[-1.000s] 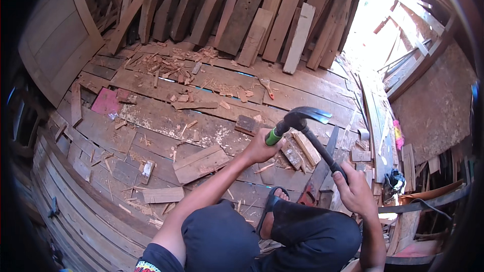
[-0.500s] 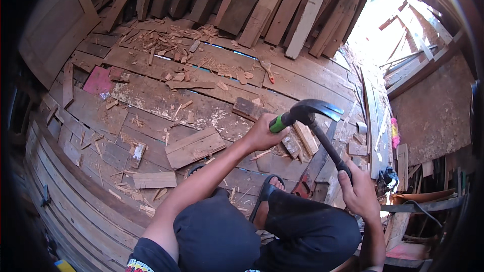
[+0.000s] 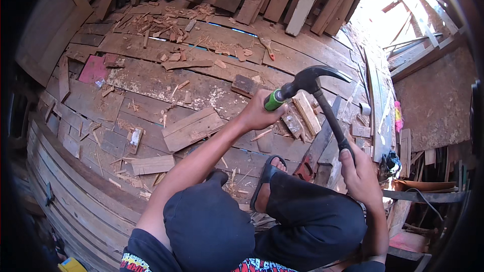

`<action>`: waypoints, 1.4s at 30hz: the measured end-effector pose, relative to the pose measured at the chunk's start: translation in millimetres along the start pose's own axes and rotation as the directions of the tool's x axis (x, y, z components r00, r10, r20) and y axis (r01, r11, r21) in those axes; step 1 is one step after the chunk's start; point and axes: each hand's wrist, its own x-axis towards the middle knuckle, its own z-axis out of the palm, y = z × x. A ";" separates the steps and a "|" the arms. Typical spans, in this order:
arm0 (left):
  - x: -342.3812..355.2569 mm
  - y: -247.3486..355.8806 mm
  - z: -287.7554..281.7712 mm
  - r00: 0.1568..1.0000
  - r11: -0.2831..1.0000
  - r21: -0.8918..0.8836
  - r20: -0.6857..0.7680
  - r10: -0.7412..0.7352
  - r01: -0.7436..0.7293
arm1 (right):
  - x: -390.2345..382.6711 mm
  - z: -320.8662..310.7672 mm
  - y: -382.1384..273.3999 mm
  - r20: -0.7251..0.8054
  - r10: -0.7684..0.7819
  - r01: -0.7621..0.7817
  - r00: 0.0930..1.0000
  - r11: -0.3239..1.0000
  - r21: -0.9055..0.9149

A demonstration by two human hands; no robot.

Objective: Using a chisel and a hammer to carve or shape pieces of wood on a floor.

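My left hand [image 3: 259,112] is wrapped round a tool with a green handle end [image 3: 274,100]; its other end is hidden by my fist. A claw hammer with a dark shaft [image 3: 330,113] is gripped near its lower end by my right hand [image 3: 360,174]. The hammer head [image 3: 308,78] has its claw pointing right and its striking face at the green end, touching it or nearly so. Below and beyond my left hand lie short wood blocks [image 3: 306,113] on the plank floor. A saw with a red handle [image 3: 305,168] rests near my sandalled foot [image 3: 269,174].
Upright boards [image 3: 307,2] lean along the far side. Wood chips [image 3: 166,22] and a paintbrush [image 3: 267,48] are scattered on the planks [image 3: 146,78], which have open gaps. A flat board [image 3: 194,128] lies left of my hands. Stacked planks [image 3: 70,171] run along the left.
The whole view has shifted, so the floor sits higher in the picture. The hammer has tilted slightly, its claw now higher. Both hands keep their grips.
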 end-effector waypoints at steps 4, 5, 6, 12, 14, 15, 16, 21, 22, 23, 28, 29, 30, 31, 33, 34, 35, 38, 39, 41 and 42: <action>2.6 -2.7 -1.3 1.000 1.000 0.008 -0.012 0.014 -0.013 | -3.0 -9.9 6.7 -0.179 0.162 -0.116 0.971 0.964 0.240; 2.1 -2.8 0.8 1.000 1.000 -0.001 -0.004 0.003 -0.003 | -8.7 -16.4 5.9 -0.330 0.227 -0.106 0.916 0.931 0.348; 1.7 -3.5 2.4 1.000 1.000 -0.004 -0.008 0.008 -0.008 | -11.2 -26.0 7.6 -0.409 0.177 0.013 0.895 0.906 0.422; 10.3 9.3 2.6 1.000 0.999 -0.019 -0.004 0.026 -0.026 | -17.2 -28.0 18.4 -0.467 -0.014 0.265 0.884 0.838 0.477; 8.8 7.7 4.1 1.000 0.999 -0.031 0.011 -0.013 0.013 | -0.2 -0.5 5.1 -0.409 -0.396 0.288 0.822 0.909 -0.301; 0.5 3.0 -1.1 0.998 0.997 -0.041 0.015 -0.060 0.060 | 6.5 -2.3 -33.4 0.017 0.090 -0.091 0.996 0.994 0.065; -14.8 -17.1 -4.4 0.995 0.983 0.175 0.070 -0.074 0.061 | 7.6 7.2 -33.4 0.023 0.042 -0.041 0.999 0.999 -0.021; -82.8 -88.8 -31.6 0.912 0.628 0.772 -0.183 0.368 -0.099 | -6.2 12.6 2.5 0.040 0.084 -0.090 0.996 0.977 0.192; -71.3 -56.4 -33.3 0.931 0.915 0.403 -0.340 0.135 0.014 | -18.5 6.3 11.7 -0.101 0.113 -0.092 0.988 0.977 0.194; -45.0 -27.9 -41.7 0.909 0.987 -0.052 -0.384 -0.161 0.153 | -27.1 -1.1 21.3 -0.239 0.143 -0.098 0.961 0.977 0.191; 15.1 66.4 -129.3 0.916 0.986 -0.151 -0.400 0.010 -0.077 | -30.7 -28.4 33.1 -0.168 0.360 -0.193 0.918 0.774 0.603; 15.2 69.2 -133.0 0.920 0.974 -0.184 -0.389 0.051 -0.132 | -28.2 -22.0 34.4 -0.238 0.371 -0.153 0.897 0.769 0.621; 13.1 70.4 -136.2 0.924 0.968 -0.214 -0.381 0.041 -0.132 | -28.1 -16.1 42.4 -0.238 0.395 -0.161 0.887 0.748 0.643; 10.4 74.2 -137.9 0.923 0.961 -0.241 -0.384 0.032 -0.134 | -28.1 -13.0 53.0 -0.234 0.409 -0.164 0.882 0.732 0.662; 8.1 72.3 -140.1 0.926 0.967 -0.228 -0.376 0.020 -0.114 | -20.9 2.2 67.4 -0.250 0.423 -0.154 0.871 0.718 0.679; 6.8 70.8 -137.4 0.924 0.968 -0.225 -0.382 0.015 -0.108 | -18.7 6.3 72.6 -0.239 0.411 -0.154 0.880 0.722 0.674; 6.1 68.2 -132.8 0.925 0.970 -0.224 -0.380 0.003 -0.095 | -15.4 9.2 78.2 -0.228 0.398 -0.154 0.889 0.727 0.669; 8.3 49.4 -119.5 0.947 0.971 -0.238 -0.314 -0.071 -0.006 | 0.2 34.4 95.2 -0.175 0.384 -0.207 0.906 0.766 0.609; 5.5 40.7 -119.3 0.951 0.971 -0.241 -0.298 -0.078 0.004 | 11.3 47.9 101.6 -0.236 0.292 -0.139 0.927 0.851 0.506; -6.3 26.1 -129.7 0.952 0.961 -0.170 -0.179 -0.247 0.217 | 41.2 73.9 92.2 -0.060 0.264 -0.191 0.963 0.819 0.541; -8.2 13.5 -129.7 0.923 0.936 -0.075 -0.156 -0.353 0.345 | 50.6 92.6 98.0 0.007 0.241 -0.204 0.971 0.808 0.553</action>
